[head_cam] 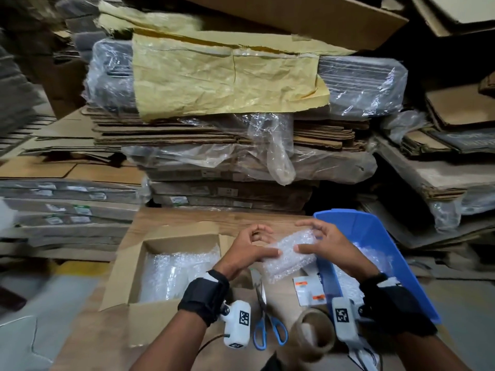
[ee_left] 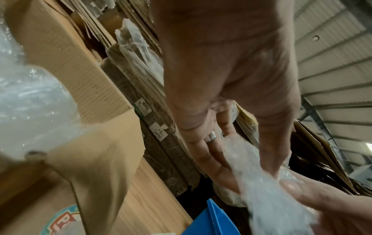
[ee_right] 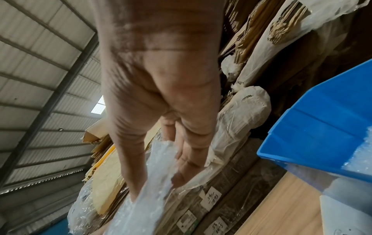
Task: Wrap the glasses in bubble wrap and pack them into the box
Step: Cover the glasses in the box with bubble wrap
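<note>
We record a blue bin (head_cam: 375, 236), blue-handled scissors (head_cam: 269, 332), a brown cardboard box (head_cam: 160, 236), clear bubble wrap (head_cam: 289, 253) (dotted texture), yellow paper (head_cam: 214, 76), and black wrist straps (head_cam: 203, 298) bearing black-and-white square markers.

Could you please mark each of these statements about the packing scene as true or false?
1. Both hands hold one bubble-wrapped bundle. True: the left hand and the right hand grip it from either side.
2. The cardboard box is closed. False: its flaps are open, with bubble wrap inside.
3. The scissors have blue handles. True.
4. The blue bin sits left of the box. False: it sits to the right.
5. The tape roll is inside the box. False: it lies outside, near the scissors.
</note>
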Tool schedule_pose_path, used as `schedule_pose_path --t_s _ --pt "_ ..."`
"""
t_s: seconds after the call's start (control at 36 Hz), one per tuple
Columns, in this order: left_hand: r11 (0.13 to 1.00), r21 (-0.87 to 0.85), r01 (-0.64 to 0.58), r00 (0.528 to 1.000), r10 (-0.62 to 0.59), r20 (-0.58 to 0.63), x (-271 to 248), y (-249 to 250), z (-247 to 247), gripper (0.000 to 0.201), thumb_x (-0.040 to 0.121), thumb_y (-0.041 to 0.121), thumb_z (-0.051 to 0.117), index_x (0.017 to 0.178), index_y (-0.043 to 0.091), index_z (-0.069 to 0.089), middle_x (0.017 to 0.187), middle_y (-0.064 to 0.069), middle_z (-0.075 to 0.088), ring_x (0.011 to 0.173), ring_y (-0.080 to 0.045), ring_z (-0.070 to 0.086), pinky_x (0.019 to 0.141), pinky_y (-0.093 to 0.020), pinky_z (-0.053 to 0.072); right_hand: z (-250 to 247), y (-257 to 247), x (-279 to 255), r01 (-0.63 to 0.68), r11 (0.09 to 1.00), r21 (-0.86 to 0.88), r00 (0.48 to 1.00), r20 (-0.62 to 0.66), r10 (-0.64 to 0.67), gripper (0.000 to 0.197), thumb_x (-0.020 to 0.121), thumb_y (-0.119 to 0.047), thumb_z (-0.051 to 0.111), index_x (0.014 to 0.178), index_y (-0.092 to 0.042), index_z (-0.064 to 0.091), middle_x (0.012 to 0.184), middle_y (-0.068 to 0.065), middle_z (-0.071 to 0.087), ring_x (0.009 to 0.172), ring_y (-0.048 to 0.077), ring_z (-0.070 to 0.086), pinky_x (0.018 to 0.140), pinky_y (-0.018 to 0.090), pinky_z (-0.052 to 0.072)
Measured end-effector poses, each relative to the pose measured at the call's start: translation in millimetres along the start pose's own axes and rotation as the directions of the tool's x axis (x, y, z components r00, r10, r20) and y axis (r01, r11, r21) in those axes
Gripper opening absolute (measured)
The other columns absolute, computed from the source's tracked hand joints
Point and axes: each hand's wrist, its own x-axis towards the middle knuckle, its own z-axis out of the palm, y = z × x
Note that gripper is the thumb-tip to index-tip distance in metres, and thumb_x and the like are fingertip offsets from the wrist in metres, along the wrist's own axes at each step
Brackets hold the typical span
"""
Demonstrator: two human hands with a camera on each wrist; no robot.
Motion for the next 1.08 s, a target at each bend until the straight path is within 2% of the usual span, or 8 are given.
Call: schedule_pose_path --t_s 0.08,0.25,0.36,0.5,0.58,0.69,0.86,1.08 --pt "0.998 0.07 0.008 0.997 -0.014 0.081 -2.6 0.4 -7.5 0.054 0.075 -0.001 0.087 0.123 0.013 0.066 0.09 -0.004 0.067 0.079 -0.012 0.065 0.063 -0.024 0.054 12.2 -5.9 4.0 0.015 0.997 0.08 1.0 0.005 -0.016 0.063 0.068 -0.003 0.092 0.122 -0.024 0.068 0.102 0.011 0.078 0.101 0.024 0.074 0.091 0.034 0.059" --pt "0.993 0.121 0.015 0.988 -0.034 0.152 -11.8 2.7 -17.6 0.032 0.084 0.004 0.082 0.114 0.007 0.072 0.071 0.0 0.062 0.062 -0.009 0.058 0.058 -0.02 0.049 49.8 -15.4 2.6 0.053 0.983 0.178 0.997 -0.063 -0.042 0.047 0.075 -0.001 0.087 0.117 -0.014 0.069 0.095 0.002 0.079 0.09 0.013 0.076 0.076 0.022 0.058" --pt "0.998 0.049 0.034 0.998 -0.037 0.054 -18.7 -1.4 -28.1 0.034 0.085 0.001 0.079 0.118 0.003 0.071 0.074 -0.006 0.068 0.067 -0.012 0.062 0.059 -0.024 0.052 76.3 -10.3 -3.0 -0.037 0.974 0.225 0.998 -0.035 0.046 0.033 0.085 -0.027 0.083 0.115 -0.018 0.072 0.106 0.001 0.079 0.1 0.019 0.075 0.088 0.04 0.057" --pt "1.0 0.022 0.022 1.0 -0.021 -0.022 -26.9 -6.6 -46.7 0.04 0.081 0.0 0.083 0.118 0.006 0.069 0.108 -0.021 0.075 0.093 -0.035 0.073 0.082 -0.048 0.059 95.7 -3.7 -2.0 -0.064 0.97 0.233 0.998 0.036 0.057 0.024 0.094 -0.019 0.071 0.118 -0.018 0.071 0.106 0.003 0.079 0.1 0.02 0.075 0.076 0.029 0.059" --pt "0.999 -0.024 0.029 0.998 -0.03 -0.054 -34.0 -8.8 -59.0 0.045 0.083 0.0 0.08 0.124 0.01 0.064 0.113 -0.022 0.073 0.098 -0.034 0.073 0.074 -0.037 0.061 104.3 -7.1 2.9 -0.067 0.969 0.236 0.997 0.053 0.056 0.028 0.095 -0.009 0.069 0.123 -0.014 0.068 0.104 0.007 0.079 0.093 0.021 0.076 0.068 0.028 0.059" --pt "0.993 -0.115 -0.024 0.996 0.013 -0.092 -44.0 -14.6 -75.4 0.043 0.084 -0.005 0.074 0.124 0.009 0.066 0.112 -0.019 0.073 0.099 -0.027 0.071 0.078 -0.042 0.062 114.6 -9.1 11.9 -0.085 0.958 0.274 0.992 0.111 0.057 0.034 0.094 -0.005 0.07 0.127 -0.013 0.066 0.109 0.011 0.077 0.097 0.028 0.076 0.072 0.036 0.061" --pt "0.985 -0.145 -0.09 0.979 0.061 -0.193 -62.0 -19.4 -93.7 0.036 0.086 -0.014 0.066 0.119 0.001 0.07 0.121 -0.022 0.068 0.09 -0.022 0.069 0.065 -0.033 0.06 139.6 -20.2 19.2 -0.071 0.958 0.277 0.976 0.216 0.01 0.028 0.093 0.006 0.061 0.108 -0.011 0.079 0.111 0.013 0.077 0.1 0.028 0.073 0.085 0.041 0.059" --pt "0.982 -0.082 -0.169 0.904 0.121 -0.411 -92.6 -20.9 -120.1 0.034 0.082 -0.026 0.053 0.081 0.0 0.074 0.099 -0.007 0.069 0.078 -0.007 0.069 0.055 -0.025 0.055 186.4 -35.3 35.9 -0.215 0.919 0.331 0.939 0.33 0.1 0.028 0.098 -0.002 0.049 0.103 -0.001 0.076 0.105 0.02 0.073 0.088 0.023 0.072 0.077 0.035 0.059"
